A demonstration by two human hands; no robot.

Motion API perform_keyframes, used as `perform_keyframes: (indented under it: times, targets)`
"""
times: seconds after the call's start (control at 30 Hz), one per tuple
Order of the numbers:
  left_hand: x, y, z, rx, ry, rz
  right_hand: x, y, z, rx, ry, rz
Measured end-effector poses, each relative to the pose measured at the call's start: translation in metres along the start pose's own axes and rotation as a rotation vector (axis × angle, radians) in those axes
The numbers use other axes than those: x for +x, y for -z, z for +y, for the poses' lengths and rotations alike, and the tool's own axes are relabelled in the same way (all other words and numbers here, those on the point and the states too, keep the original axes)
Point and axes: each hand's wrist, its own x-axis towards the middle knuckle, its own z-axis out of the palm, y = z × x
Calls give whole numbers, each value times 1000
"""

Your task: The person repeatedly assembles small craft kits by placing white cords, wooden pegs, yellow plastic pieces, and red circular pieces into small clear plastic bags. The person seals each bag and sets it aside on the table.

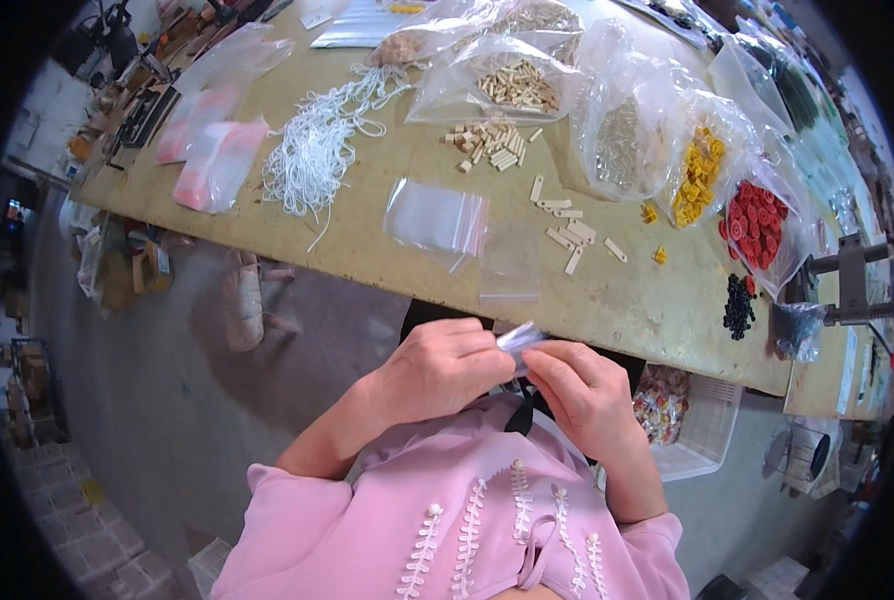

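My left hand [447,368] and my right hand [579,385] meet in front of my body, just off the table's near edge. Pinched between them is a small clear plastic bag [520,338], folded or bunched up; whatever it contains is hidden by my fingers. On the table beyond lies a stack of clear zip bags [429,214]. One flat zip bag [510,268] rests by the edge, closest to my hands. Several flat pale wooden pieces [575,236] are scattered to its right.
White strings [312,150] lie tangled at left, beside pink-edged bags [217,165]. Wooden dowels [492,145], yellow parts [700,170], red discs [757,222] and small black pieces [738,305] spread rightward. A metal clamp [852,280] juts at right. Below the table sits a white basket [709,440].
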Motion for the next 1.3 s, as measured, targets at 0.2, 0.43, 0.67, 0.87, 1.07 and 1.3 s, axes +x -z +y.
perform_keyframes:
  times: [0.2, 0.43, 0.67, 0.87, 1.07, 1.3]
  targets:
    - [8, 28, -37, -126, 225, -13, -13, -11, 16, 127, 4, -56]
    - [34, 140, -255, 501, 677, 357, -34, -26, 11, 237, -187, -29]
    - [45, 168, -340, 242, 920, 137, -41, -23, 15, 215, -190, -52]
    - [48, 189, -277, -382, 698, 531, -33, -26, 15, 219, -199, -12]
    - [28, 191, -281, -149, 682, 486, -22, -36, 18, 260, -123, -5]
    - [47, 166, -282, 455, 628, 179, -32, -39, 21, 228, -151, -37]
